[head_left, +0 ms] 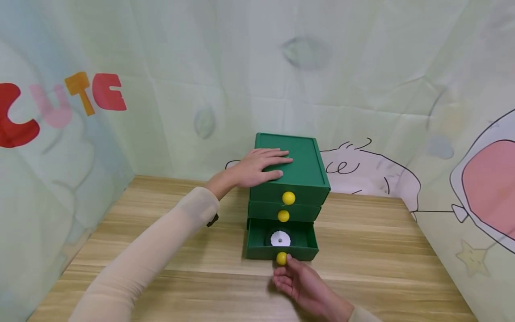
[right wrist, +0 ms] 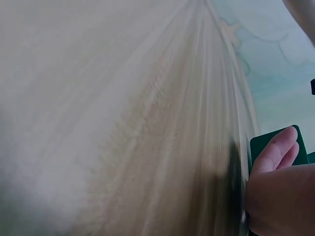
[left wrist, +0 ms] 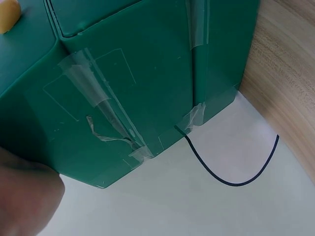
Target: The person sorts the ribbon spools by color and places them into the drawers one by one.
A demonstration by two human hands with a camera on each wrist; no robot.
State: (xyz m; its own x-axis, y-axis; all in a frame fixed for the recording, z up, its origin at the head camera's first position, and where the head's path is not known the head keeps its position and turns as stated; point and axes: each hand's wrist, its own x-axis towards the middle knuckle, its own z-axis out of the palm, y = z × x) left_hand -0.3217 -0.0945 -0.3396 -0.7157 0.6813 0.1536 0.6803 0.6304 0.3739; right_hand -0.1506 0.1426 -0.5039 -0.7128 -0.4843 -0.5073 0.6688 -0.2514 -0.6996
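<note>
A green chest of drawers (head_left: pixel 289 161) with yellow round knobs stands on the table. My left hand (head_left: pixel 259 169) rests on its top, fingers spread toward the right. The bottom drawer (head_left: pixel 253 251) is pulled out, while the two drawers above are closed. Inside lies a round, dark-rimmed thing with a white notched centre (head_left: pixel 280 239), like a toy wheel. At that drawer's yellow knob (head_left: pixel 281 258), my right hand (head_left: pixel 307 286) pinches with thumb and forefinger; the exact contact is partly hidden. The right wrist view shows the right hand (right wrist: pixel 275 182) against the green drawer front (right wrist: pixel 261 142).
The wood-grained table (head_left: pixel 193 286) extends around the chest. A printed cloth (head_left: pixel 181 89) with cartoon pictures and letters hangs behind and at both sides. Clear tape (left wrist: pixel 88 81) runs over the chest's side seams in the left wrist view.
</note>
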